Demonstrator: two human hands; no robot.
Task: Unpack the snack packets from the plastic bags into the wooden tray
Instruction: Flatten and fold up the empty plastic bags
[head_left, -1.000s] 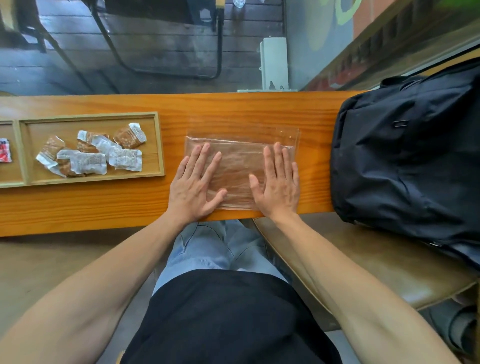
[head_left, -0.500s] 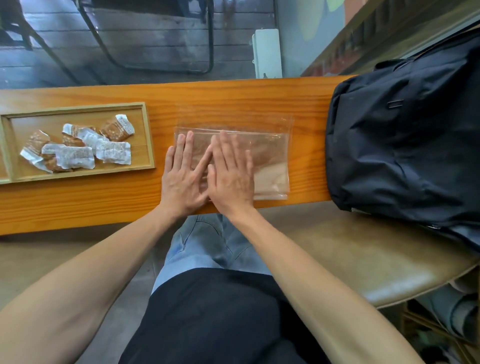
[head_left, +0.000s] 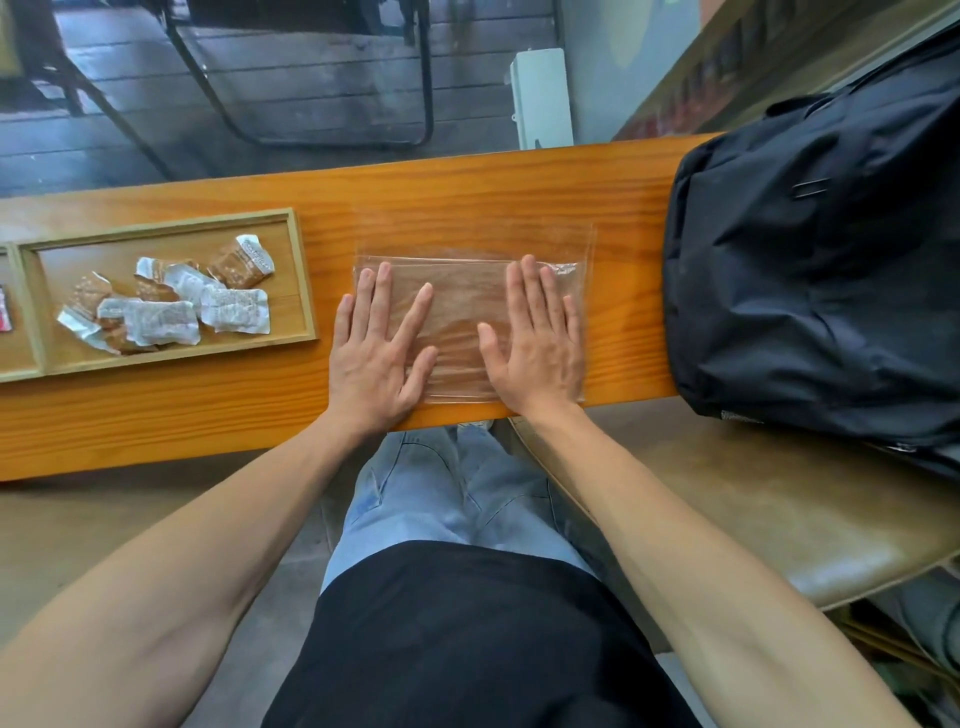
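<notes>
orange wood tabletop. both hands flat, fingers straight, pressing the clear plastic bags: left hand, right hand. snack packets in wooden tray at left, print unreadable. black backpack right.

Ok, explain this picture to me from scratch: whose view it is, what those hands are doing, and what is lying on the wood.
No machine here: a person wears a camera on the head, looking down at their own arms and lap. Both hands lie flat with straight fingers, the left hand and the right hand pressing down on an empty clear plastic bag on the wooden counter. Nothing is gripped. To the left sits a wooden tray holding several snack packets. On the right, a black backpack rests partly on the counter and partly on a padded seat.
</notes>
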